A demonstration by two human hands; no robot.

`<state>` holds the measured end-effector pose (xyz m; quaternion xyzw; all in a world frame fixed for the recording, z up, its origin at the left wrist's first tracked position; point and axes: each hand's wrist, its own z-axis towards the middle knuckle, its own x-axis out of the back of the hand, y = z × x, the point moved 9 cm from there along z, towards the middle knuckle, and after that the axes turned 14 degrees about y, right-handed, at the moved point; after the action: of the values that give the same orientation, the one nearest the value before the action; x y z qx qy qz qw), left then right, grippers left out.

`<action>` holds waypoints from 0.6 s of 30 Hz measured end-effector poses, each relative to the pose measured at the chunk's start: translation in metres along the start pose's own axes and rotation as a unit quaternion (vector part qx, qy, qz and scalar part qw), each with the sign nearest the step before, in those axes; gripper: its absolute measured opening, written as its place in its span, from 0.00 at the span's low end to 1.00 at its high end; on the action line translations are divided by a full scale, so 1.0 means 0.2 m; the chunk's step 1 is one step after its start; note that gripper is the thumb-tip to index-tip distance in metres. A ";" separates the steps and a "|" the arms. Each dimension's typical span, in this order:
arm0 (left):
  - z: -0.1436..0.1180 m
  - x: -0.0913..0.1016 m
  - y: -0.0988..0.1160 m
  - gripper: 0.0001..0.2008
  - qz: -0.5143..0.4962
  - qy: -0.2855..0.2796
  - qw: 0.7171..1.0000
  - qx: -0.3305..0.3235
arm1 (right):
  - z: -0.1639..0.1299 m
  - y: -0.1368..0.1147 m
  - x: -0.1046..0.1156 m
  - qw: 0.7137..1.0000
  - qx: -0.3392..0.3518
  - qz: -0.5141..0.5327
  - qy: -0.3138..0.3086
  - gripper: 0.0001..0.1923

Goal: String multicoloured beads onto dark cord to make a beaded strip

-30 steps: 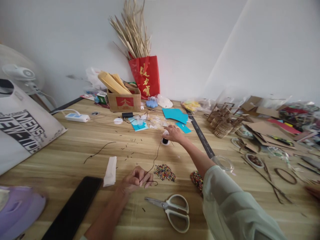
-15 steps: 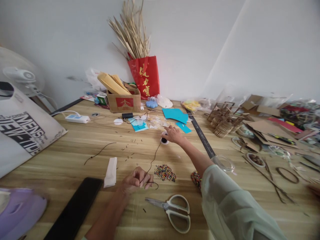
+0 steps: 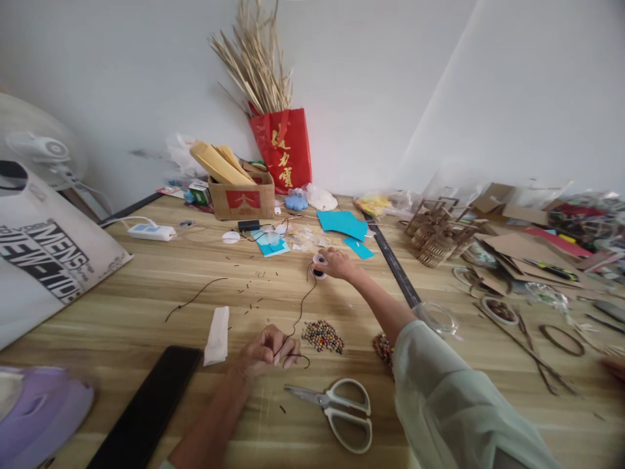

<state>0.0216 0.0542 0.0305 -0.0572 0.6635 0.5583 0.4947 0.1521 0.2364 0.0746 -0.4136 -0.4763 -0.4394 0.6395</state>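
One long wooden worktable (image 3: pixel 146 273) carries everything, with a red gift bag (image 3: pixel 284 150) of dried stalks at the wall and a cardboard box (image 3: pixel 243 195) beside it. Nearer, white-handled scissors (image 3: pixel 336 407) lie untouched by the sleeve, and a heap of coloured beads (image 3: pixel 322 336) sits loose, none visibly threaded yet. The right hand (image 3: pixel 336 264) reaches far out, fingers curled around a small spool (image 3: pixel 319 267) of black cord. That black cord (image 3: pixel 299 309) runs from the spool back to the left hand (image 3: pixel 266 352), which pinches its free end between closed fingertips. By my judgement a length is drawn out but not cut, and beading remains undone.
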 end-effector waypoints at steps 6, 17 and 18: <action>0.00 0.00 0.01 0.27 -0.003 0.019 1.000 0.006 | 0.01 -0.01 -0.01 0.999 0.027 0.006 -0.018 0.22; -0.02 0.05 0.01 0.20 -0.008 0.023 1.000 -0.017 | -0.39 -0.47 0.01 0.942 0.280 0.149 -0.115 0.25; -0.02 0.05 0.01 0.20 -0.004 0.021 1.000 -0.020 | -0.44 -0.51 -0.02 0.936 0.288 0.158 -0.130 0.25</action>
<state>0.0135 0.0569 0.0234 -0.0814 0.6620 0.5683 0.4817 0.0762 0.1251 0.0646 -0.3350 -0.5903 -0.1193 0.7247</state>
